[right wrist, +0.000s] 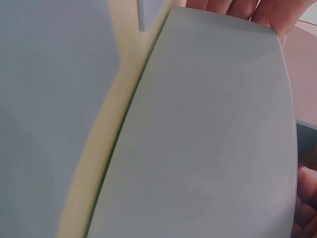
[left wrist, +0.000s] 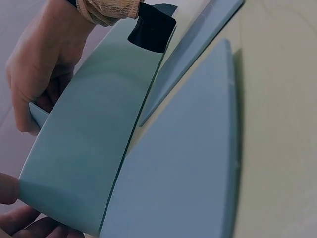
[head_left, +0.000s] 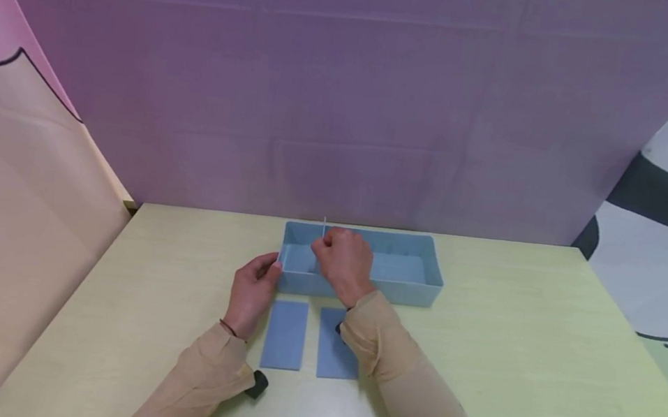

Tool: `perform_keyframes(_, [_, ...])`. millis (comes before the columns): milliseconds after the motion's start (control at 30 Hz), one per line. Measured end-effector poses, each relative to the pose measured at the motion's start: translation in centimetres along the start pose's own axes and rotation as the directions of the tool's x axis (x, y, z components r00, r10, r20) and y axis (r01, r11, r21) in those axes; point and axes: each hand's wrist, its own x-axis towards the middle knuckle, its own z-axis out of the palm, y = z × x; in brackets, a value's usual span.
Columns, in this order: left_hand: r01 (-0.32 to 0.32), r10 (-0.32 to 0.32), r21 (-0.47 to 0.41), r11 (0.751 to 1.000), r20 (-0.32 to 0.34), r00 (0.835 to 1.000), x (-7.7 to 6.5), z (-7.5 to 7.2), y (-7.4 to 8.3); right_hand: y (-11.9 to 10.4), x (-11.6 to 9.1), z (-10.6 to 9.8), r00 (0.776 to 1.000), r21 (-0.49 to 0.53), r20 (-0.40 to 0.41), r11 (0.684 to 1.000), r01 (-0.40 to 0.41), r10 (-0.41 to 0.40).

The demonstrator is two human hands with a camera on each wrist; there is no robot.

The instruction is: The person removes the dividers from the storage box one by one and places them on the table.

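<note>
A long, open light-blue box [head_left: 377, 290] stands at the back of the table. My left hand [head_left: 251, 294] grips its left end, thumb at the rim and fingers against the outer end wall [right wrist: 223, 29]. My right hand [head_left: 345, 259] is over the box's left half, fingers curled, pinching a thin blue divider panel [left wrist: 37, 115]. The divider stands upright, its edge showing above the rim; its lower part is hidden behind the hand and front wall. Two flat blue panels lie before the box: a left panel [head_left: 284, 336] and a right panel [head_left: 332, 357], partly covered by the right sleeve.
The pale wooden table [head_left: 519, 345] extends to both sides of the box. A purple cloth backdrop [head_left: 348, 98] rises right behind it. Printed cloths hang at the left and right. A black wrist device [head_left: 257, 384] sits under the left sleeve.
</note>
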Motion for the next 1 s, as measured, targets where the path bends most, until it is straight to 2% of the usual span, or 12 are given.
perform_keyframes(1000, [-0.017,0.017,0.002,1.0,-0.007,1.0,-0.05,0.06,0.13,-0.1,0.26,-0.64,0.998,0.016,-0.062,1.0,-0.007,0.008])
